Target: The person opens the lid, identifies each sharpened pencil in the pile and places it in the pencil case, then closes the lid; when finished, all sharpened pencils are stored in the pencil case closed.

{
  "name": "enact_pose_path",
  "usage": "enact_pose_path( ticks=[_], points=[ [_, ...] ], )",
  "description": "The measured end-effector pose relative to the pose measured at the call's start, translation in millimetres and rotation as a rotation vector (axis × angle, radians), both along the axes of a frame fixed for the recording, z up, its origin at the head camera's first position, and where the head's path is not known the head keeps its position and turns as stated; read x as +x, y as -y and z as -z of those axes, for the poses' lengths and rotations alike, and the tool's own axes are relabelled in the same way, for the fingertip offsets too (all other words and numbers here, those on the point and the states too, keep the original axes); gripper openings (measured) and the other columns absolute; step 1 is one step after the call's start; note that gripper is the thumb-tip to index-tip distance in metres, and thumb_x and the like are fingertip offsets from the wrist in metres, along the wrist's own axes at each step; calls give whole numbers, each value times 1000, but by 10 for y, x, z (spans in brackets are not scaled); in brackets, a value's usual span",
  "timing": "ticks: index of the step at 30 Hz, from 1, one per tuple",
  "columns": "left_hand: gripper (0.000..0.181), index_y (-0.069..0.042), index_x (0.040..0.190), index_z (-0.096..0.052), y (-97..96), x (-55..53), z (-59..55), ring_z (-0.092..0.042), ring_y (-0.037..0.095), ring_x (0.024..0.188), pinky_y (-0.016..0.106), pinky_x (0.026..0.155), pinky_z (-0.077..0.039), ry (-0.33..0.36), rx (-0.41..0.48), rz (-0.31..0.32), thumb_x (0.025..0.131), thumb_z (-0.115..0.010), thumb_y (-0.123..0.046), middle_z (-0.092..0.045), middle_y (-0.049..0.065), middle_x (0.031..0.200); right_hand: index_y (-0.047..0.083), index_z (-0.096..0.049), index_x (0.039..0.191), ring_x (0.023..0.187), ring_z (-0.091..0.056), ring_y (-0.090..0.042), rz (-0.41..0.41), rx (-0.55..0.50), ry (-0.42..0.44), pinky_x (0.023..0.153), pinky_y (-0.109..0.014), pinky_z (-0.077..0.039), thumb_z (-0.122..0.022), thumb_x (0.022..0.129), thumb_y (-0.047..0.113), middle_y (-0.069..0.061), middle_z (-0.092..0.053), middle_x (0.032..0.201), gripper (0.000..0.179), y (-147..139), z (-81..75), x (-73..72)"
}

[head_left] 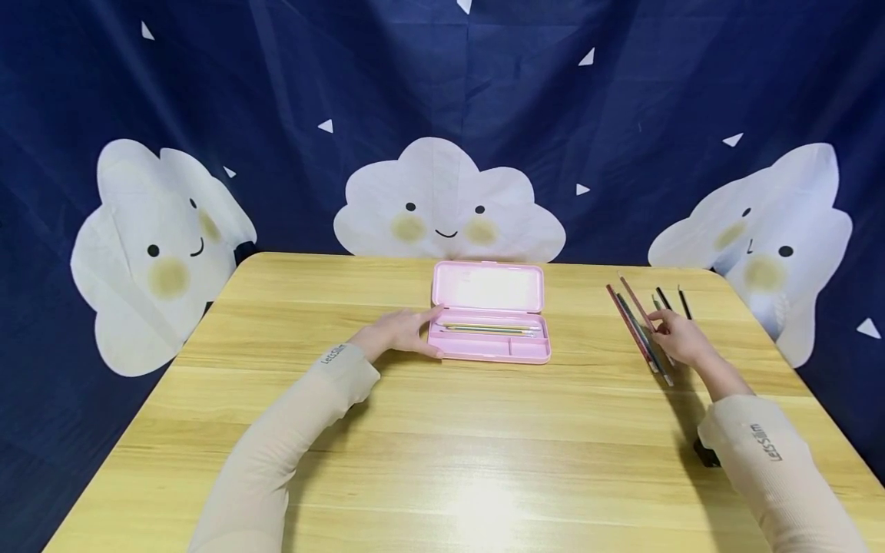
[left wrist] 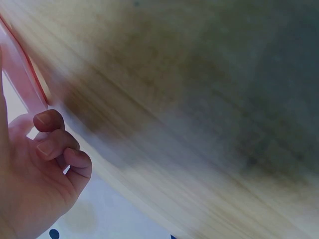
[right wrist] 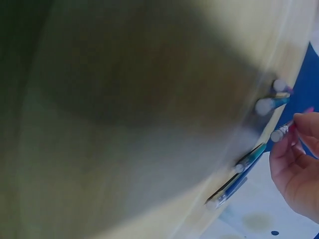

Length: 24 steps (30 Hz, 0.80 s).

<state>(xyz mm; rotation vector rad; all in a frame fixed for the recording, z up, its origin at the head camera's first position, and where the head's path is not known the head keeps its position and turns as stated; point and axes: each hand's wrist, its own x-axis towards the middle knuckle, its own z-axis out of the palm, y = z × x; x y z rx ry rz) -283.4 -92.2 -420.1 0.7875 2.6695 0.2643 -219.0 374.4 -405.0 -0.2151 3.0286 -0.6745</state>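
A pink pencil case (head_left: 492,347) lies with its lid (head_left: 488,287) raised at the back of the table. Several pencils (head_left: 487,329) rest in its long rear compartment. My left hand (head_left: 399,330) holds the case's left end, thumb at the front corner and a finger near the hinge; in the left wrist view the other fingers (left wrist: 57,144) are curled. Over on the right, my right hand (head_left: 681,338) pinches a reddish pencil (head_left: 634,297) between thumb and fingers. Its silvery end (right wrist: 279,134) points at the right wrist camera.
Beside the right hand lie a red pencil (head_left: 631,326) and a dark green pencil (head_left: 648,342), close together. More dark pencils (head_left: 684,303) are just beyond that hand. The wooden table (head_left: 387,445) ends at a dark blue curtain (head_left: 290,100) with clouds.
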Motion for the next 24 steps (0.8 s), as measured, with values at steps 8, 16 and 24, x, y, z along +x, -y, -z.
enact_pose_path(
  ticks=[8, 16, 24],
  points=[
    [104, -26, 147, -14, -3, 6, -3, -47, 29, 118, 42, 89, -42, -5, -8, -8, 66, -64, -68, -39, 13, 141, -13, -48, 114, 65, -49, -18, -24, -107, -48, 59, -33, -39, -49, 89, -1, -18, -57, 79, 28, 186, -30, -17],
    [104, -25, 147, -14, -1, 18, -4, -45, 30, 120, 42, 91, -41, 6, -2, -7, 67, -64, -67, -38, 14, 142, -10, -52, 114, 71, -49, -19, -133, -157, -110, 57, -27, -38, -52, 87, -6, -19, -57, 85, 27, 320, 9, -33],
    [104, -24, 147, -14, 0, -5, 4, -46, 31, 119, 42, 90, -42, 3, 5, 0, 67, -64, -67, -39, 16, 140, -6, -57, 110, 67, -41, -11, -218, -199, -149, 57, -24, -35, -54, 85, -10, -10, -52, 80, 25, 444, 20, -50]
  ],
)
